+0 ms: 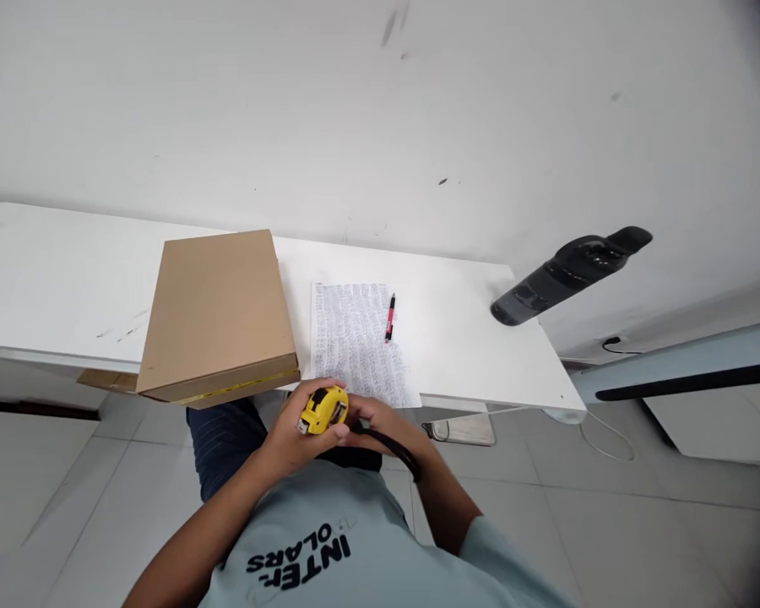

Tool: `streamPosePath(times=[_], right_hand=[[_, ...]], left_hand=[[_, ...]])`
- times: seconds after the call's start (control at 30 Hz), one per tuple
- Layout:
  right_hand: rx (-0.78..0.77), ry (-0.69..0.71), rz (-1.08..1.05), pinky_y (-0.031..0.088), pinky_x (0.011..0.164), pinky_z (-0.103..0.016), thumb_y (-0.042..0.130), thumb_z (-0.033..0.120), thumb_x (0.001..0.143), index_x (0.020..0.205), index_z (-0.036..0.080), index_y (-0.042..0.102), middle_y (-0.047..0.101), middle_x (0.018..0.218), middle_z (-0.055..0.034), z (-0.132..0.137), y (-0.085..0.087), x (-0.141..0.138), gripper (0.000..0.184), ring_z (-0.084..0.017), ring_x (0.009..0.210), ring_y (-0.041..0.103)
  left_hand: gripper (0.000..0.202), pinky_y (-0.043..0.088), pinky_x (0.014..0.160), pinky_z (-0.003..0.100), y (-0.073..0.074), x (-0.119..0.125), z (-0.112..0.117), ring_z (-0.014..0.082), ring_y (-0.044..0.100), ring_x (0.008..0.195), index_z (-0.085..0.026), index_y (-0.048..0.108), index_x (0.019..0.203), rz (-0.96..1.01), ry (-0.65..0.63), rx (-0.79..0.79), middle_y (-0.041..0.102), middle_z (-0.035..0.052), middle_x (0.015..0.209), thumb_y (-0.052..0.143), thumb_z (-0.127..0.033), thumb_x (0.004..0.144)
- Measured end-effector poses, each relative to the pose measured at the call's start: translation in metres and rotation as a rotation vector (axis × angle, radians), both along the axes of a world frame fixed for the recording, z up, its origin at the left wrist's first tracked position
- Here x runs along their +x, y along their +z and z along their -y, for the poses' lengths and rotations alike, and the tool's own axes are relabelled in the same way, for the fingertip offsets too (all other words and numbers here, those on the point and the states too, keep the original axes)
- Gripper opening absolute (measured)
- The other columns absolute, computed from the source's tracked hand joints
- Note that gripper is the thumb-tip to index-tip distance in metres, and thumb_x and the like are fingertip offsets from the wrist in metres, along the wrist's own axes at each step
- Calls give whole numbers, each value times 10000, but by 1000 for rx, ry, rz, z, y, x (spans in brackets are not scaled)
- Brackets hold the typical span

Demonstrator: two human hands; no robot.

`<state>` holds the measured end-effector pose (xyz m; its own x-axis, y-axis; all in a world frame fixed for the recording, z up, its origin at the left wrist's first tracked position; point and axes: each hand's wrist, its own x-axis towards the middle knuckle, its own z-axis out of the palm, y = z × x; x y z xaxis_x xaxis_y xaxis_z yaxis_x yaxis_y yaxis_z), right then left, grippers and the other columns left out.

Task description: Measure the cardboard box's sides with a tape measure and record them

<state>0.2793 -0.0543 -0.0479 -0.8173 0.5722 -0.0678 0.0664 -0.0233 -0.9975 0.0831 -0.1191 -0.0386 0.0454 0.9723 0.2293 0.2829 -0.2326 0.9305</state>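
Spanning a scuffed wall [380, 110], white table [469, 338], seemingly bare-edged.

White surface [69, 279] bore a cardboard box [219, 312] beyond the left hand [295, 439], and written sheet [355, 342] and pen [390, 317] beyond the right hand [371, 415].

Pale green short-sleeved T-shirt [329, 549] with black lettering, dark navy trousers [219, 447], bare forearms
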Motion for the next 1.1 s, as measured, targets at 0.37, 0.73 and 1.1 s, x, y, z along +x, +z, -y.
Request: streamPosePath(times=[0.37, 0.73, 1.1], right_hand=[[1030, -283, 977, 431, 791, -329, 475, 52, 934, 1433, 240, 562, 654, 1188, -149, -205, 6, 49, 540, -245, 950, 634], [838, -651, 524, 456, 650, -311, 178, 509, 1049, 1161, 194, 605, 680, 850, -72, -209, -34, 78, 542, -212, 705, 612], [329, -671, 281, 393, 565, -304, 500, 677, 909, 575, 238, 488, 550, 584, 3, -208, -22, 62, 552, -162, 584, 528]], left_hand=[[373, 492, 996, 468, -7, 36, -104, 258, 649, 999, -211, 641, 1059, -278, -139, -63, 704, 67, 1027, 595, -527, 866], [333, 323, 1218, 531, -16, 30, -108, 252, 642, 1160, -246, 609, 1097, -368, -147, -40, 724, 35, 1109, 599, -486, 866], [380, 238, 1245, 557, -21, 32, -111, 216, 681, 1062, -243, 548, 1182, -406, -177, -4, 721, 26, 1101, 610, -462, 878]])
